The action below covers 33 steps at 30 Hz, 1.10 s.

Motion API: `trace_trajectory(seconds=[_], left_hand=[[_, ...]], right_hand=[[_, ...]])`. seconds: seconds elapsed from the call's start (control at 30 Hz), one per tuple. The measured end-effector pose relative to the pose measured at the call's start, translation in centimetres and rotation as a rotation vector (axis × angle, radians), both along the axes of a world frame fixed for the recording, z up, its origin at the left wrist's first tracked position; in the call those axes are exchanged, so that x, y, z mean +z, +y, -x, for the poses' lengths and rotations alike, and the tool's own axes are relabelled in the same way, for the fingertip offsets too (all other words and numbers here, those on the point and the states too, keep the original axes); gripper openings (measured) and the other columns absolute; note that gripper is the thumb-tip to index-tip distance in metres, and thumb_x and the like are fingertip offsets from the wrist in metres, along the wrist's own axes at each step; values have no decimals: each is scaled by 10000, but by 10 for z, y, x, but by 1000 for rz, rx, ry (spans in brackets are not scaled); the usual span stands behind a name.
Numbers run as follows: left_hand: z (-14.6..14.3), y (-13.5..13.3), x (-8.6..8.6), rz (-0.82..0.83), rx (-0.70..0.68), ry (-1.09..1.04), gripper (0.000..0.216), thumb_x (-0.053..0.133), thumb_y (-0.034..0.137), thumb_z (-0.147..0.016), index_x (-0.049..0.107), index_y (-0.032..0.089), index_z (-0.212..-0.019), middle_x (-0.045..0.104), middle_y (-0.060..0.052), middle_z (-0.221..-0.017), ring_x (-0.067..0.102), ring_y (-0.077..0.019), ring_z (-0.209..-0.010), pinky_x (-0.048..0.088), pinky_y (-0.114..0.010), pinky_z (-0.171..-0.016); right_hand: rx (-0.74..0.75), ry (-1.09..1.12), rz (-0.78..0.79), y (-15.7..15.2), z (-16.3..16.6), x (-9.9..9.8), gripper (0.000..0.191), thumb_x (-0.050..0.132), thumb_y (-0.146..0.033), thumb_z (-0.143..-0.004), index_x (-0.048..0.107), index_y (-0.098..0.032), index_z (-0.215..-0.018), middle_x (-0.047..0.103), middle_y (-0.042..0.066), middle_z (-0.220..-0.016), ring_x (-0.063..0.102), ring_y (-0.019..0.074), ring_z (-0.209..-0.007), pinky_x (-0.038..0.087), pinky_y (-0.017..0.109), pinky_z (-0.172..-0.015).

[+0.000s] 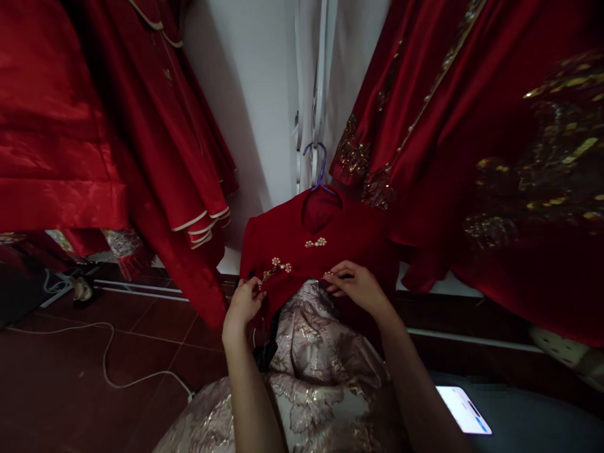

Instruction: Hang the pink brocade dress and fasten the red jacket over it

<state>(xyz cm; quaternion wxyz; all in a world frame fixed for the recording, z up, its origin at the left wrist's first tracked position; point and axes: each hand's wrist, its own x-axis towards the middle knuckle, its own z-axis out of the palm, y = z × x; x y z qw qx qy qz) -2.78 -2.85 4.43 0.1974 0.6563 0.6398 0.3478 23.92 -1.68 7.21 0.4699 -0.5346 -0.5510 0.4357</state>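
Observation:
A small dark red velvet jacket (349, 236) with pearl and gold clasps (315, 242) hangs on a purple hanger (319, 165) in front of me. Below it spreads a pale pink and gold brocade skirt (321, 371). My left hand (243, 303) pinches the jacket's lower left edge, near a gold clasp (278, 267). My right hand (356, 284) is closed on the jacket's front hem at the middle, fingers curled over the fabric. Both forearms reach up from the bottom of the view.
Long red satin gowns (70, 138) hang at left; red gowns with gold embroidery (519, 163) hang at right. White wall (264, 88) behind. A white cable (108, 358) lies on the dark red tiled floor. A lit phone (465, 409) rests at lower right.

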Motion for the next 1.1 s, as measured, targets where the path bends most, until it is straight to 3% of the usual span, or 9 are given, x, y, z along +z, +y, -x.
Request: trace_trajectory(seconds=[0.13,0.23,0.33,0.4,0.6,0.73,0.93,1.1], left_hand=[[-3,-21,34,-129,5,-176,83,566,227,-731,583,207,-810,592,-26,-759,536,-144,-676,391,-247,-685],[-24,-23,47,-175,-82,-252,115,561,252,-735,573,204,-838,614,-21,-757,560,-144,-677,396,-235,-666],[-48,-14,39,-79,-283,-236,174,605,188,-671,581,205,-842,618,-9,-731,553,-137,-642,400,-229,-644],[-61,-6,29,-49,-342,-177,188,605,142,-650,587,199,-827,611,-9,-705,539,-132,-615,394,-231,-630],[-69,10,11,-113,-283,-123,170,575,145,-694,545,195,-854,602,-13,-712,563,-138,-638,391,-228,-618],[-65,8,15,-115,-240,-154,238,582,168,-697,492,204,-915,577,15,-669,548,-124,-583,367,-212,-575],[-64,3,21,-102,-268,-78,67,560,173,-700,513,201,-739,586,14,-662,539,-116,-599,359,-205,-597],[-64,2,23,-58,-267,-39,37,537,210,-717,547,183,-694,600,10,-642,551,-109,-599,375,-203,-597]], right_hand=[[-64,27,-55,6,4,-6,375,707,-446,-618,546,-160,-798,621,40,-730,663,174,-597,550,241,-452],[-52,39,-47,6,8,-9,377,706,-446,-624,556,-157,-814,623,44,-738,659,167,-599,555,242,-463],[37,79,-2,4,9,-6,372,716,-427,-620,568,-153,-824,632,52,-744,650,156,-596,554,242,-474],[94,97,26,1,9,-2,370,720,-416,-619,574,-148,-830,641,60,-764,645,148,-592,550,237,-476],[148,122,28,-1,19,0,376,709,-408,-636,575,-148,-871,646,61,-808,648,142,-607,555,244,-505],[182,112,6,-1,33,-5,355,690,-403,-657,589,-146,-880,639,48,-783,661,156,-636,556,248,-523],[185,-14,-25,-2,41,-9,301,673,-379,-671,616,-151,-858,652,51,-772,658,162,-597,510,209,-417],[172,-50,-56,-1,42,-10,278,663,-369,-680,628,-162,-861,659,43,-769,651,151,-586,518,212,-427]])
